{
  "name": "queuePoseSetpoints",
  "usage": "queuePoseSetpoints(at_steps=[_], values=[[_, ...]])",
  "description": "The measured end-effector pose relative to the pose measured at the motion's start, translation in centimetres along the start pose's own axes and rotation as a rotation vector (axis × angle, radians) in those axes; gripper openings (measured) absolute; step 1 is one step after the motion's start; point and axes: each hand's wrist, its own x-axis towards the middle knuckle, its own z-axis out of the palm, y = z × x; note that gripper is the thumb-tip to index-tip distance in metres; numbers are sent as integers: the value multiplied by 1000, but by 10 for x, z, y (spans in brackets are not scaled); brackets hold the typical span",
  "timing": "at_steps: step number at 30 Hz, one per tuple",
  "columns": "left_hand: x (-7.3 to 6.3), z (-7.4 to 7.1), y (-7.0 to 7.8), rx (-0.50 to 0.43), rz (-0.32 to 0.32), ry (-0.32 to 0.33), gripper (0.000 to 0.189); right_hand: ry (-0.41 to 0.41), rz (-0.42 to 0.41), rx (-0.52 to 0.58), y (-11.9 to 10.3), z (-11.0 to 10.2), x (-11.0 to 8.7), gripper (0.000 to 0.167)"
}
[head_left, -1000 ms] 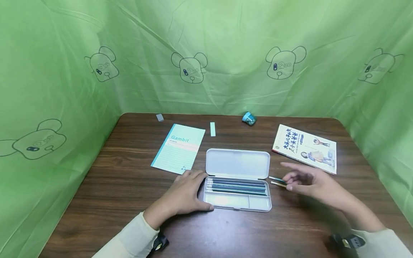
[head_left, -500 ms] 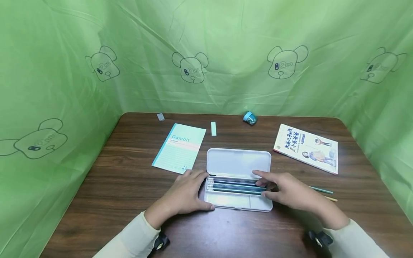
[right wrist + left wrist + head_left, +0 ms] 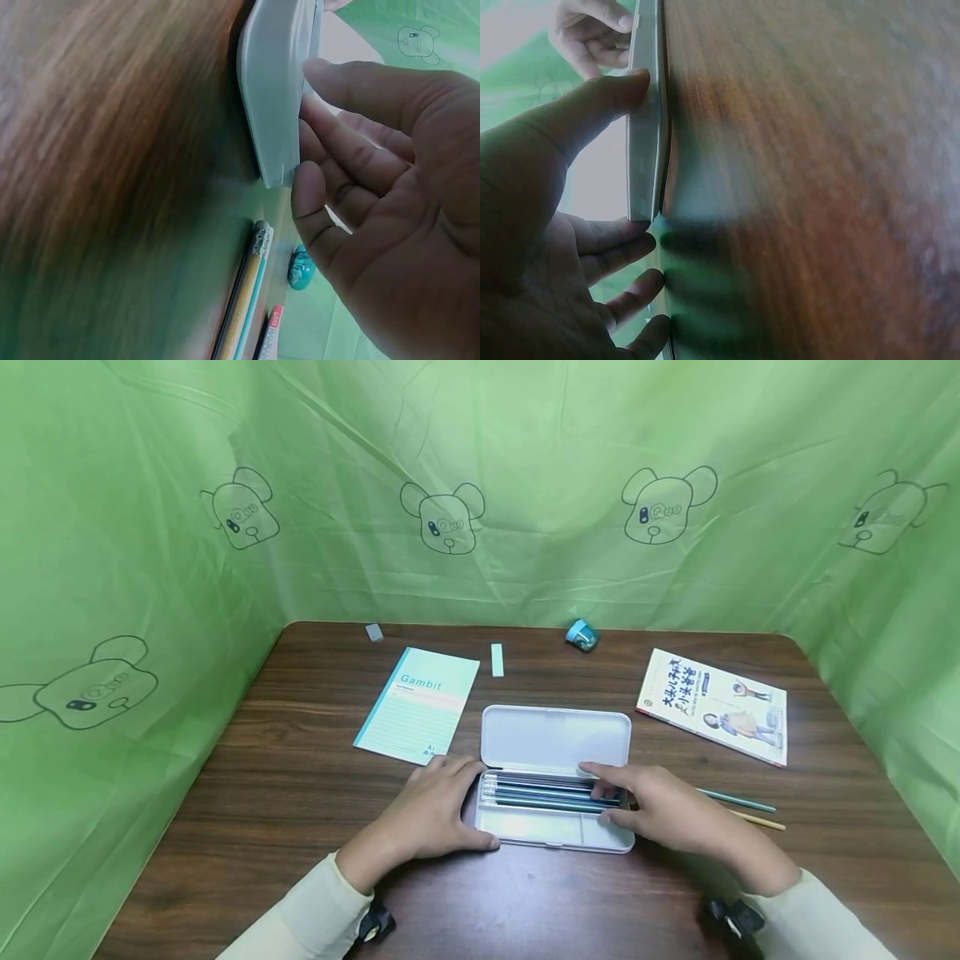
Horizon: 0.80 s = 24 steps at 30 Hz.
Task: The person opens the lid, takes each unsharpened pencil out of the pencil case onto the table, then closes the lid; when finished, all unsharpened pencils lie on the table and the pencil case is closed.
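Note:
An open white pencil case [image 3: 555, 739] lies on the table with several dark and teal pencils [image 3: 547, 793] in its long compartment. My left hand [image 3: 431, 810] grips the case's left end, thumb at the front edge and fingers behind. My right hand [image 3: 660, 806] reaches over the right end, fingers bent down at the pencils. In the right wrist view its thumb is by the case's rim [image 3: 274, 90]; whether the fingers pinch a pencil is hidden. A teal pencil [image 3: 738, 799] and a yellow pencil [image 3: 757, 820] lie on the table beside the right hand.
A Gambit notebook [image 3: 420, 702] lies behind the case on the left, a picture book [image 3: 712, 706] on the right. Along the back are a small grey-blue block [image 3: 374, 632], a pale strip [image 3: 497, 660] and a blue sharpener [image 3: 582, 635]. A green curtain [image 3: 525, 577] encloses the table.
My right hand has moved left from the two loose pencils to the right end of the case, then dipped slightly further in. My left hand has stayed on the case.

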Motion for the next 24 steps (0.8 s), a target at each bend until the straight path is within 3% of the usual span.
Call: queuePoseSetpoints(at_steps=[6, 11, 24], values=[[0, 0, 0, 1, -2, -2, 99, 74, -21, -81, -3, 2, -3, 67], [0, 0, 0, 5, -8, -2, 100, 53, -30, -157, -8, 2, -3, 67], [-1, 1, -1, 4, 10, 11, 96, 37, -18, -59, -5, 7, 2, 63]])
